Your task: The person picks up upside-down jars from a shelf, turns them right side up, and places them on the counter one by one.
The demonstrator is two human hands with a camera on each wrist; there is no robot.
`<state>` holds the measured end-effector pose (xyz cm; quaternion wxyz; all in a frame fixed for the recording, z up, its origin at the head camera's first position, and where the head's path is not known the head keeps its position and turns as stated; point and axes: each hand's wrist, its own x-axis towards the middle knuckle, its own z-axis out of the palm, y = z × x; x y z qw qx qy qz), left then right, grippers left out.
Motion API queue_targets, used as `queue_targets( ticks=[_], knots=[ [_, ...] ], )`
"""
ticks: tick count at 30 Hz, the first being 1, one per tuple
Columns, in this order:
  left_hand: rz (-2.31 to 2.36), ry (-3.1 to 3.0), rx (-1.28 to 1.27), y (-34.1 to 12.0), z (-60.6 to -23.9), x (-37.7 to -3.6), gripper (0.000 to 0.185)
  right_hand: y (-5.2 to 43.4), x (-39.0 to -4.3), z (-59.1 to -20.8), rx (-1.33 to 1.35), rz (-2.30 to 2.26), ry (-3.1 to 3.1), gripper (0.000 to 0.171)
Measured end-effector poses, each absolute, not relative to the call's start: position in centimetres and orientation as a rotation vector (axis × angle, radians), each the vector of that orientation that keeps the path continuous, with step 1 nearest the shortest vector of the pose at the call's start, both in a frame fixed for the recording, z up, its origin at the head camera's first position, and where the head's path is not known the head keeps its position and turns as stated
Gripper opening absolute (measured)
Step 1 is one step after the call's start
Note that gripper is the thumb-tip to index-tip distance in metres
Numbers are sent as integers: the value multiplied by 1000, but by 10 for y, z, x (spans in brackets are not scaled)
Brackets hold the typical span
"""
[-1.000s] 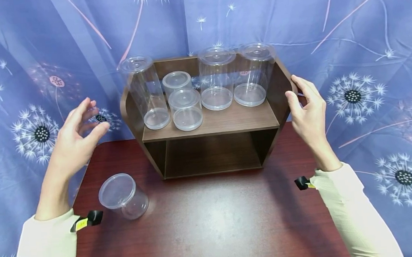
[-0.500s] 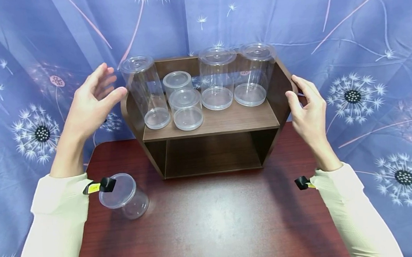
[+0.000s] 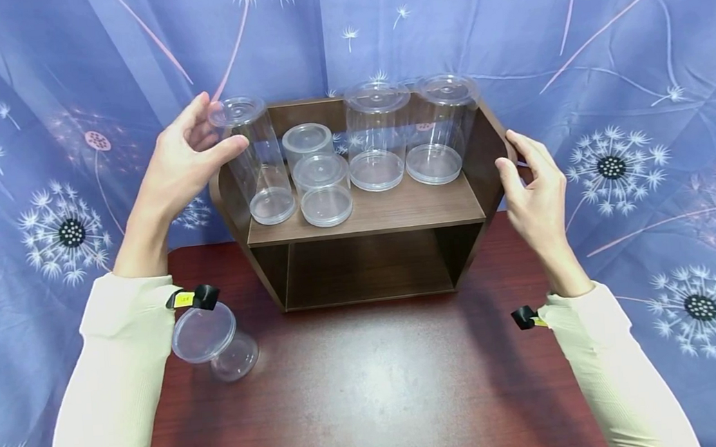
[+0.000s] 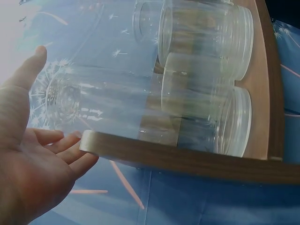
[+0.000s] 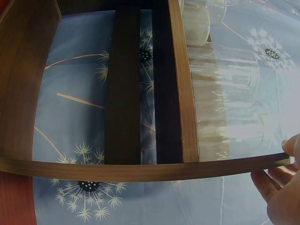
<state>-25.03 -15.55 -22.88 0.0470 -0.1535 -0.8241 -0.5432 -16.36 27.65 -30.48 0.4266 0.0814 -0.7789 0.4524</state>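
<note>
Tall jar (image 3: 262, 164) stands upright on the upper board at the left end of the shelf (image 3: 419, 204). My left grip (image 3: 180, 163) is spread, thumb and fingers apart around its top; whether they touch it I cannot tell. My right grip (image 3: 533, 187) pinches the shelf's right side. Four more jars (image 3: 324, 191) share that board; a lidded jar (image 3: 206, 334) is on the surface (image 3: 375, 381), in front and left of the shelf.

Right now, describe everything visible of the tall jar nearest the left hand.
The tall jar is a slim, clear, empty-looking cylinder, plastic by its look, with a transparent lid on. It stands upright on the upper shelf of the brown rack, at the left end. The left hand is at its top, thumb and fingers apart; contact is unclear.
</note>
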Motion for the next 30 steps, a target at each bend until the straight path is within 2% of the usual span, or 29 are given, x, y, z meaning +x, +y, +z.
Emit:
queue_targets(
  ticks=[18,30],
  knots=[
    [-1676,-2474,-460,-143,-230,-261,100,277,-164,-305,200,1134,-1952,35],
    [-1638,-2483,-391,-142,-233,-262,93,277,-163,-304,196,1134,-1954,36]
  ],
)
